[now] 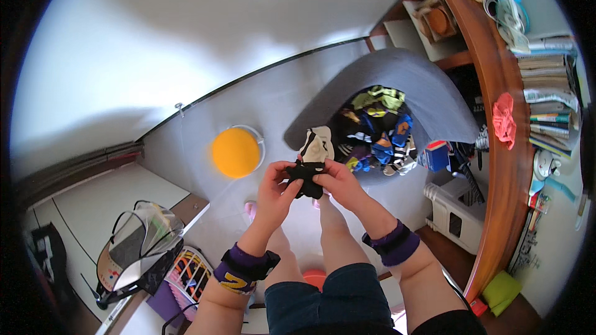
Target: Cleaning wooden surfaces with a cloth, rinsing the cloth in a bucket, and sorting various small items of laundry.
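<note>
In front of my legs, a small black garment that looks like a sock (305,187) is stretched between my two hands. My left hand (277,185) pinches its left side with thumb and fingers. On the other side my right hand (343,181) grips it the same way. Just beyond my fingers is a cream cloth piece with black marks (318,142), perhaps another sock; I cannot tell whether it hangs from the black one or rests on the chair. A grey rounded chair (397,71) holds a heap of mixed coloured socks or small clothes (375,127).
A round yellow-topped object (236,152) stands on the floor at left. Along the right runs a wooden desk (490,198) with books (549,87) and a pink cloth (503,120). A clear bag (146,242) and a white basket (192,270) are at lower left.
</note>
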### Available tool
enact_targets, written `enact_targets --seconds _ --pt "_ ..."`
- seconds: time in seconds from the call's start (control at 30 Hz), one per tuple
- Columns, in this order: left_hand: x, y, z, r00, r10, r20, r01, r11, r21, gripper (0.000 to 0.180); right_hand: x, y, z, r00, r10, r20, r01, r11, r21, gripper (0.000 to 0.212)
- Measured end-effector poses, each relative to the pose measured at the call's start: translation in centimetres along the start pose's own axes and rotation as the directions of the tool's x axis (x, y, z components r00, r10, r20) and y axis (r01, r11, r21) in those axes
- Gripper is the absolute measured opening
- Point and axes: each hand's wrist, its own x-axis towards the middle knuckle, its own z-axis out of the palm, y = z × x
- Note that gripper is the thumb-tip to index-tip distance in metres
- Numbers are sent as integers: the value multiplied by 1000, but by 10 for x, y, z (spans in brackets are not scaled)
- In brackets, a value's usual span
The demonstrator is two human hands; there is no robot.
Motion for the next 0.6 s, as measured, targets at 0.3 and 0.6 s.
enact_targets --seconds 0.3,0.6 --pt "-115 31 -165 868 220 -445 -205 975 82 34 44 28 215 897 -224 380 411 737 -537 29" --pt "-233 54 -301 436 450 -779 -334 885 324 49 76 77 451 639 -30 769 708 413 -573 25"
